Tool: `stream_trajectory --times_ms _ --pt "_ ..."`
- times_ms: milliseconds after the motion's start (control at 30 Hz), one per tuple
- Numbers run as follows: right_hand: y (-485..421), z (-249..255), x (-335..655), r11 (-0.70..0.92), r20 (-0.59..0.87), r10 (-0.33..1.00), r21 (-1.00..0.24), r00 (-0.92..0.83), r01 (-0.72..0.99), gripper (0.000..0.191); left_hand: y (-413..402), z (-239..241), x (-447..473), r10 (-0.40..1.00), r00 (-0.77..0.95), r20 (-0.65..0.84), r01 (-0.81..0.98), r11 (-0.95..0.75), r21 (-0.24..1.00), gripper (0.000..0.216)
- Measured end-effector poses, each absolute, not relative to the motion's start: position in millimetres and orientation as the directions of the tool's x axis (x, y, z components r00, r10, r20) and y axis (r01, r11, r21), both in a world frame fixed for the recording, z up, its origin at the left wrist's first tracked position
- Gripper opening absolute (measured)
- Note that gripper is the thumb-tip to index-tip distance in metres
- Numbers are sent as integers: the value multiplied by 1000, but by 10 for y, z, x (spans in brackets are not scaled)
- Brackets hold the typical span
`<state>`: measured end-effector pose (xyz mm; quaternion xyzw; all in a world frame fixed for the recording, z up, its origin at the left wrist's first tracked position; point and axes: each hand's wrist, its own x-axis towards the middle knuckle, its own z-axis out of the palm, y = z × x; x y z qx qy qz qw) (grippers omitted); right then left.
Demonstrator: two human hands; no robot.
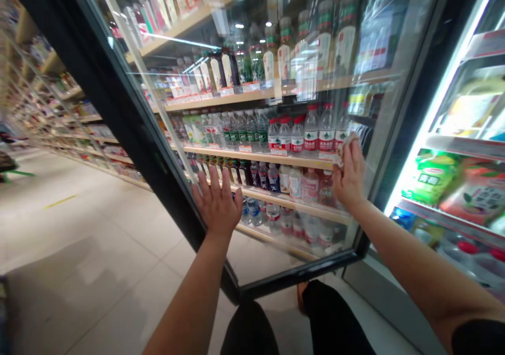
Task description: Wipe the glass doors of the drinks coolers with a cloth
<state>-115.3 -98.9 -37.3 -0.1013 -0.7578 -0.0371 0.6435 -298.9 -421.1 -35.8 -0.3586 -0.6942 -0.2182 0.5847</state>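
Note:
A glass door (252, 268) in a black frame (150, 155) stands swung out in front of me. My left hand (219, 200) lies flat against the glass near the frame's left side, fingers spread, holding nothing. Toward the right side of the pane, my right hand (351, 173) presses a crumpled, light-coloured cloth (347, 147) to the glass. The cloth shows at the fingertips and along the thumb side; the rest is hidden under the hand.
Through the glass, shelves (256, 155) hold rows of bottled drinks (295, 134). At the right is a lit cooler (473, 150) with packaged goods. Long store shelves (71, 92) run along the left above a tiled floor (118, 260). My knees (252, 328) are just below the door.

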Motion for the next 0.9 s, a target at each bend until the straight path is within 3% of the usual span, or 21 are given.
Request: stream_trajectory --times_ms 100,267,467,600,700,833,900 --pt "-759 -327 -1062 974 984 129 -102 -124 202 66 -4212 -356 -2989 238 -47 970 754 646 -122 68" --pt "-577 -21 -1006 945 959 280 -265 -51 192 66 -4205 -343 -2972 222 -71 972 776 625 -86 65" --pt "-697 -70 -1027 924 932 359 -346 -55 162 67 -4219 -348 -2948 235 -80 969 765 638 -92 64" --pt "-583 311 -1129 904 913 406 -407 33 134 67 -4217 -343 -2936 242 -38 970 737 662 -136 67" --pt "-683 487 -1242 920 929 366 -370 53 132 66 -4207 -345 -2934 231 -24 973 731 667 -140 66" --pt "-1075 322 -1341 967 971 220 -205 -90 154 65 -4203 -368 -2955 219 -116 969 768 639 -52 61" --pt "-1195 290 -1367 972 970 201 -181 -134 151 64 -4205 -379 -2966 220 -135 966 780 625 -33 61"
